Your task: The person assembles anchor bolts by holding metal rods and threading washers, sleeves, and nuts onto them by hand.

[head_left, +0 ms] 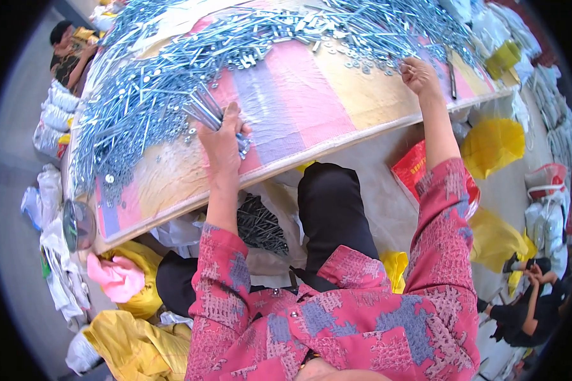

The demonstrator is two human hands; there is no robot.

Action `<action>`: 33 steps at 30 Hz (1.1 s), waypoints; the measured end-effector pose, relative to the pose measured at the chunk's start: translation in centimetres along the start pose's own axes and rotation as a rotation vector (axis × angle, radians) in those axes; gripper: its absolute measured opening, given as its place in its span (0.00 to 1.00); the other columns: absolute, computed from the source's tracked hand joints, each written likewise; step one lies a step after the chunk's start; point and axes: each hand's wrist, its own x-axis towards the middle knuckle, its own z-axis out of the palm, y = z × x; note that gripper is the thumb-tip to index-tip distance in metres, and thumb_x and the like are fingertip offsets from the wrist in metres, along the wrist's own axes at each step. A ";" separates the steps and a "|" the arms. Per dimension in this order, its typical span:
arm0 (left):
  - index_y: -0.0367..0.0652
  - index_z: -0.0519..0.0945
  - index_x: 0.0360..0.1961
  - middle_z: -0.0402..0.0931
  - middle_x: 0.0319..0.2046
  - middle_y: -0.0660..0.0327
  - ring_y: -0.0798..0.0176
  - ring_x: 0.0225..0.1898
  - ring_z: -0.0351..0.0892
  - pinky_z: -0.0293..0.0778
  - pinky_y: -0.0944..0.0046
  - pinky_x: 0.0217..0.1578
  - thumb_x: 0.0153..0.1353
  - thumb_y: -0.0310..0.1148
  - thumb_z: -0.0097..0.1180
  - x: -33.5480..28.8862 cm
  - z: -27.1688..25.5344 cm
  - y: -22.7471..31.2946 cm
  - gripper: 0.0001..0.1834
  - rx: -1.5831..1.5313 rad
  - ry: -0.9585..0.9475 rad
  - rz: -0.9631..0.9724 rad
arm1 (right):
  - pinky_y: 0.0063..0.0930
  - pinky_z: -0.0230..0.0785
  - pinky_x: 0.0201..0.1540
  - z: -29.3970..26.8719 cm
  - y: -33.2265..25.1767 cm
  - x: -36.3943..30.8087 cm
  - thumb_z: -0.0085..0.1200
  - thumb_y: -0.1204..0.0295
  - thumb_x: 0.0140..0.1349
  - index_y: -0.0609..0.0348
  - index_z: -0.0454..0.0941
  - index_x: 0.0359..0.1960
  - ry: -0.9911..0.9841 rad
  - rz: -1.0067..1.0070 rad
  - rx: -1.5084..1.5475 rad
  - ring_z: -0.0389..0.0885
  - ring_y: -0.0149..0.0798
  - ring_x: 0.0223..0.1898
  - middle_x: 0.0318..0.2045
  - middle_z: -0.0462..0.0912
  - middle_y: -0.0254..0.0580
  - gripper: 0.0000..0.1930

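head view: striped counter (311, 108) heaped with bolts (140, 95)
left hand (222, 143): closed round a bolt bundle (204, 109) — 10 o'clock
right hand (418, 75): fingers pinching at washers (362, 63) — 1 o'clock

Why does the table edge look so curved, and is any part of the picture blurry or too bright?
In the head view, the fisheye lens bends the table edge into an arc and leaves black corners. Light is soft and even, with weak shadows. The heap of long bolts glints but does not wash out. The left hand, gripping a bundle of bolts, and the right hand look sharp; the rim looks softer.
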 end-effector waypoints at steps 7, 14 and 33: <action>0.34 0.76 0.32 0.74 0.21 0.59 0.67 0.17 0.73 0.73 0.69 0.18 0.60 0.28 0.59 -1.8 -3.1 1.8 0.07 -0.352 -0.058 -0.241 | 0.20 0.73 0.25 11.5 6.3 -16.9 0.50 0.80 0.56 0.70 0.73 0.42 -0.607 0.040 0.244 0.76 0.32 0.21 0.28 0.79 0.44 0.12; 0.34 0.79 0.36 0.79 0.26 0.56 0.69 0.17 0.74 0.69 0.71 0.16 0.63 0.33 0.57 -9.0 -7.8 7.9 0.11 -0.180 -0.131 -0.432 | 0.20 0.69 0.36 21.0 12.9 -31.5 0.56 0.72 0.61 0.67 0.80 0.38 -0.975 -0.295 -0.289 0.75 0.25 0.29 0.35 0.82 0.36 0.09; 0.42 0.74 0.45 0.73 0.24 0.64 0.72 0.19 0.70 0.66 0.73 0.16 0.62 0.30 0.57 -14.4 -20.0 7.7 0.12 -0.680 -0.010 -0.256 | 0.18 0.68 0.22 31.1 18.8 -43.2 0.54 0.72 0.64 0.62 0.78 0.37 -1.269 0.058 -0.333 0.76 0.26 0.17 0.23 0.78 0.33 0.07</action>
